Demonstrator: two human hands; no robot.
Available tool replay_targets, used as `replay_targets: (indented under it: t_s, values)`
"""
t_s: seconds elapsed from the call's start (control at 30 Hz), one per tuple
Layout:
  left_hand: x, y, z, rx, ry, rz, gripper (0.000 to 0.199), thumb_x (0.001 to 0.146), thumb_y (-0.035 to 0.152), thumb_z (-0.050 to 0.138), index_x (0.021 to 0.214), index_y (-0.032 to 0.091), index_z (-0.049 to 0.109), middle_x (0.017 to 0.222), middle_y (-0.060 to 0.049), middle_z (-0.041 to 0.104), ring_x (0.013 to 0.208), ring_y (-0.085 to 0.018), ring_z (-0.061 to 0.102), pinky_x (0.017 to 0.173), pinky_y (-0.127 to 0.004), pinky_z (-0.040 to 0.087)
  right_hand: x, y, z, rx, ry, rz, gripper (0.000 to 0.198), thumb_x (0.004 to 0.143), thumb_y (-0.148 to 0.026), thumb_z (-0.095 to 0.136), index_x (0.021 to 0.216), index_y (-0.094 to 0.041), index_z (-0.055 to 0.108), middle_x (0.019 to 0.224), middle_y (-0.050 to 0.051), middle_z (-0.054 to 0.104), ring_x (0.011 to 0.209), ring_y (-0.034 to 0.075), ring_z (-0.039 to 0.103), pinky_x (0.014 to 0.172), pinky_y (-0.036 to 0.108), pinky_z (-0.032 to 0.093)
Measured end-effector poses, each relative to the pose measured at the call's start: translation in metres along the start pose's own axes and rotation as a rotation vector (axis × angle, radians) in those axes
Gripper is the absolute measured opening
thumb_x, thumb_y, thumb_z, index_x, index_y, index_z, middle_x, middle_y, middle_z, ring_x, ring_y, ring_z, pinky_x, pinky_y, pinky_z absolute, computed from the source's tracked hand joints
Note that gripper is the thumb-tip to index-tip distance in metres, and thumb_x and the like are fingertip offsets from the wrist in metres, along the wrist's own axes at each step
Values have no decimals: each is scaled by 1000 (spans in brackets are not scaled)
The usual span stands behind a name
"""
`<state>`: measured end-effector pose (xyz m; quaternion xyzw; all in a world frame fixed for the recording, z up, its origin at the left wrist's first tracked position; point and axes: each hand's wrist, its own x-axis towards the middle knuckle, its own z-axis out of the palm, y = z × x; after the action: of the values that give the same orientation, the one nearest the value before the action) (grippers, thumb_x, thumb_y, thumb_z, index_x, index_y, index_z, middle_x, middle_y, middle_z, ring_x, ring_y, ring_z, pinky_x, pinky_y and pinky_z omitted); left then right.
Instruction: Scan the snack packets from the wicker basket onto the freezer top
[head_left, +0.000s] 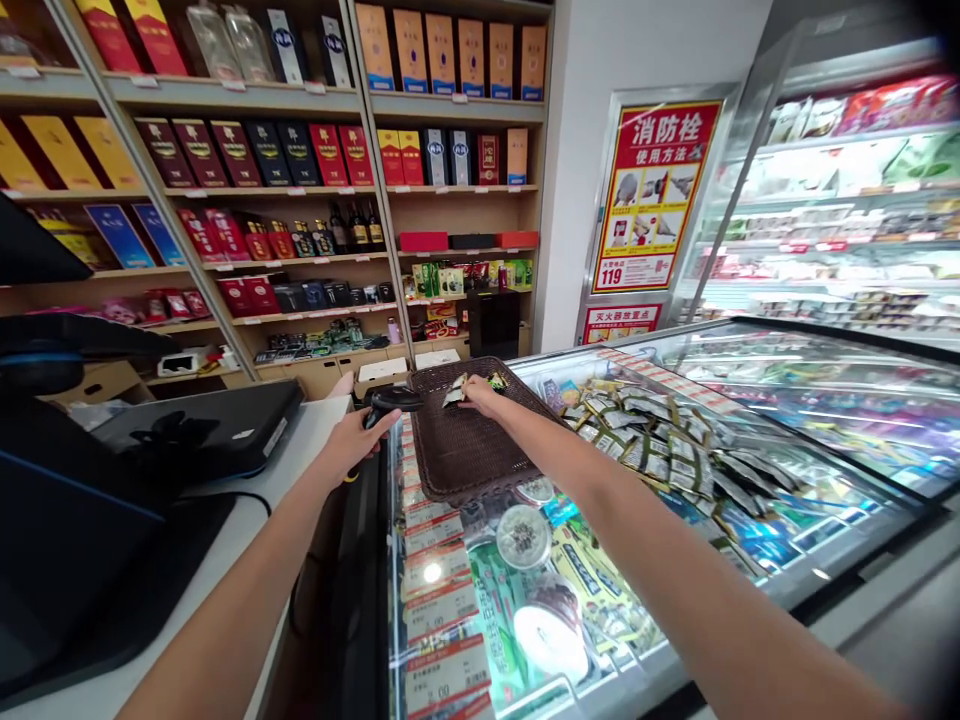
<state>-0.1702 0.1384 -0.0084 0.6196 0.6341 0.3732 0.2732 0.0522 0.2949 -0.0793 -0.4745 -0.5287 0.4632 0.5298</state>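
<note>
My left hand [352, 442] is closed round the handle of a black barcode scanner [396, 399]. The scanner's head points right, over the left rim of a brown woven basket [469, 465]. Inside the far part of that basket, my right hand [482, 394] pinches a small silvery packet [454, 391]; its print is too small to read. Just beyond my right fingers lies a small green and yellow packet [497, 382], partly hidden by the hand. The basket rests on the glass top of a chest freezer [630, 650].
Many gold-and-silver packets [675, 440] are heaped on the freezer's glass, right of my right forearm. A white counter [319, 425] with black checkout equipment [202, 430] stands at left. Shelves of boxed bottles [292, 155] line the back; a lit display fridge [847, 210] stands at right.
</note>
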Motion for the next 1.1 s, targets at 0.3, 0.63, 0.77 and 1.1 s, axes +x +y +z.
replay_targets:
  t_s: [0.3,0.63,0.77,1.1]
  values:
    - [-34,70,34,16,-55,157,59,64,79,66,73,21,62,64,-1,64,52,-14,55,46,-24,42,-73,-37,-115,127,-118,-69,19,79,-19,57,72,-22,39,74,-6,46,76,11,52,75,29,57]
    - [-80,142,93,41,-184,242,60,66,79,64,79,20,63,69,-2,65,55,-14,57,48,-23,43,-168,-65,-220,289,-202,-90,38,62,-31,79,73,-22,43,66,-9,41,65,8,39,88,40,58]
    - [-86,157,111,136,-171,302,58,68,78,62,74,20,63,65,-2,65,55,-16,60,48,-25,43,-189,-64,-239,306,-175,-109,39,63,-32,79,72,-22,42,69,-8,41,66,8,40,87,41,58]
    - [-94,164,123,93,-221,313,58,68,77,63,77,19,62,60,1,61,54,-15,58,47,-24,44,-211,-49,-282,203,-132,-55,28,68,-25,71,72,-21,44,70,-7,42,67,9,43,82,38,59]
